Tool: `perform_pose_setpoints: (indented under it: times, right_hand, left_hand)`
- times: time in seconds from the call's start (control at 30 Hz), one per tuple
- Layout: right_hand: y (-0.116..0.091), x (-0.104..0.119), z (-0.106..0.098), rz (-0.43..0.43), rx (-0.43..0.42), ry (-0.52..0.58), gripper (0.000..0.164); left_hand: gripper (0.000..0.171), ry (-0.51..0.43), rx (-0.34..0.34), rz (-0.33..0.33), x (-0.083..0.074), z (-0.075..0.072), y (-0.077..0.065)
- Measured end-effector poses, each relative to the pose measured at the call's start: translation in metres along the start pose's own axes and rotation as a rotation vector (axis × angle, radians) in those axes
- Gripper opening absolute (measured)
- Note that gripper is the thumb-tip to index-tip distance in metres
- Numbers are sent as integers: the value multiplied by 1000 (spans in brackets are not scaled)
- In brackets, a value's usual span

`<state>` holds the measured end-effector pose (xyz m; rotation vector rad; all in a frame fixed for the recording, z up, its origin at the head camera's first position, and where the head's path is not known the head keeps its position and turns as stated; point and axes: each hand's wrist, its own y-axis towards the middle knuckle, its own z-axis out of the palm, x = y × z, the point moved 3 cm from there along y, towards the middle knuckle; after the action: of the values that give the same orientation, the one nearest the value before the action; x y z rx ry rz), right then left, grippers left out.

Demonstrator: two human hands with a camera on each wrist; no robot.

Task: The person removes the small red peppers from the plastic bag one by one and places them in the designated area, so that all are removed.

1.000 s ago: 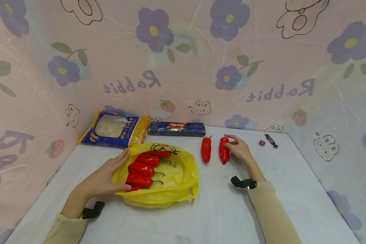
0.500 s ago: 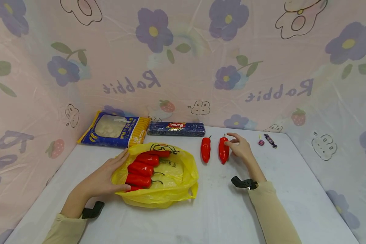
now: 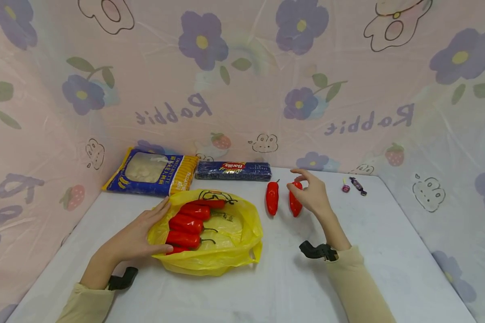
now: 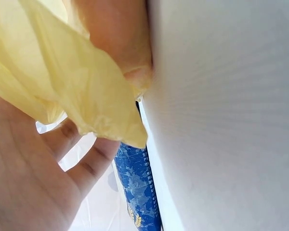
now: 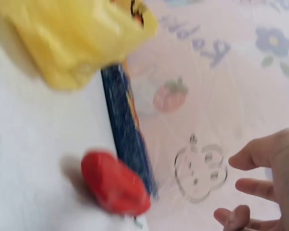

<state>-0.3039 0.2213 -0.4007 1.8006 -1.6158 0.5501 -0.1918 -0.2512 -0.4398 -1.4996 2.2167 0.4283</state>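
Observation:
A yellow plastic bag (image 3: 220, 264) lies on the table with its mouth wide, several red peppers (image 3: 186, 223) inside, their stems to the right. My left hand (image 3: 135, 231) spans the bag's left side, fingers extended along the outside and thumb over the near rim. In the left wrist view the yellow plastic (image 4: 86, 82) covers its fingertips. Right of the bag lie two more red peppers, one pepper (image 3: 272, 198) uncovered and the other pepper (image 3: 295, 205) partly behind my right hand (image 3: 313, 193). The right wrist view shows that hand (image 5: 274, 178) with parted, bent fingers and nothing between them.
At the back left lies an orecchiette bag (image 3: 149, 172), and beside it a blue Barilla spaghetti pack (image 3: 233, 171). A lollipop (image 3: 346, 188) and a wrapped candy (image 3: 358, 185) lie at the right. A printed curtain (image 3: 242, 89) surrounds the white table (image 3: 388, 251).
My right hand has left the right-hand pepper and moved up and slightly left over it; its fingers were on that pepper before. The left hand and the bag stay put.

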Motion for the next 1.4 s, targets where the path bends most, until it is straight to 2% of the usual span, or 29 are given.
perform_pose_setpoints:
  times: [0.13, 0.3, 0.4, 0.53, 0.8, 1.13, 1.27, 1.4]
  right_hand:
    - [-12, 34, 12, -99, 15, 53, 46]
    - [-26, 69, 29, -192, 83, 173, 43]
    - [-32, 88, 40, -243, 116, 197, 43]
    - [-39, 107, 55, -298, 165, 232, 41]
    - [-51, 130, 85, -329, 269, 290, 38]
    - [-60, 148, 111, -453, 370, 223, 39]
    - [-61, 151, 121, -464, 423, 138, 41]
    - [-58, 148, 132, -471, 440, 31, 44]
  left_hand:
    - [116, -1, -1, -1, 0, 0, 0]
    - [115, -7, -1, 9, 1, 0, 0]
    - [115, -11, -1, 15, 1, 0, 0]
    - [115, -11, 0, 19, 1, 0, 0]
    - [115, -12, 2, 17, 1, 0, -1]
    - [116, -3, 6, 20, 0, -1, 0]
    - [116, -3, 13, 10, 0, -1, 0]
    - [117, -3, 12, 9, 0, -1, 0]
